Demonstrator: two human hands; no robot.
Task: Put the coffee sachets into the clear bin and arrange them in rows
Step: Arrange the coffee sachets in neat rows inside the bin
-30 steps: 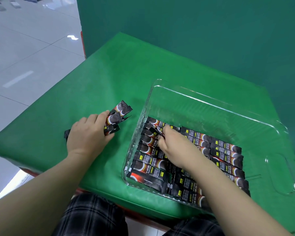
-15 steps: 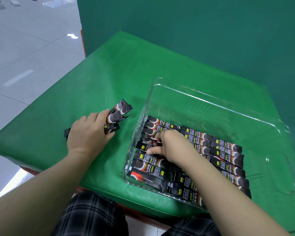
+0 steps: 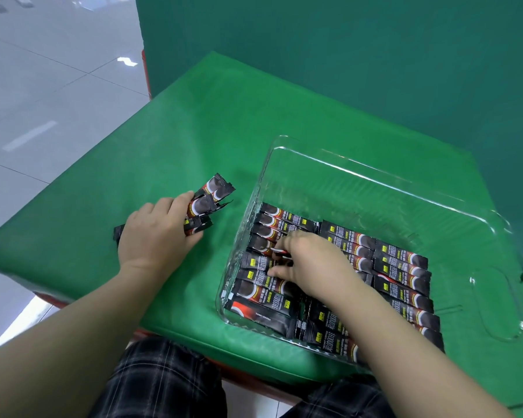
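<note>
Head view: your left hand [image 3: 156,236] grips spare coffee sachets [image 3: 207,203] on the tabletop [image 3: 194,131] left of the clear bin [image 3: 375,179], ready to feed. Inside it, your right hand's [image 3: 310,260] fingers pinch one sachet into the row [image 3: 400,267].

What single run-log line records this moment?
left hand: holds loose sachets | right hand: placing sachet in clear bin | rows: partly filled

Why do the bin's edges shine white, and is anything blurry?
Head view: overhead light glints along the clear bin's rim and reflects off the floor tiles; the right hand is slightly smeared over the sachets; straight edges bow near the corners.
</note>
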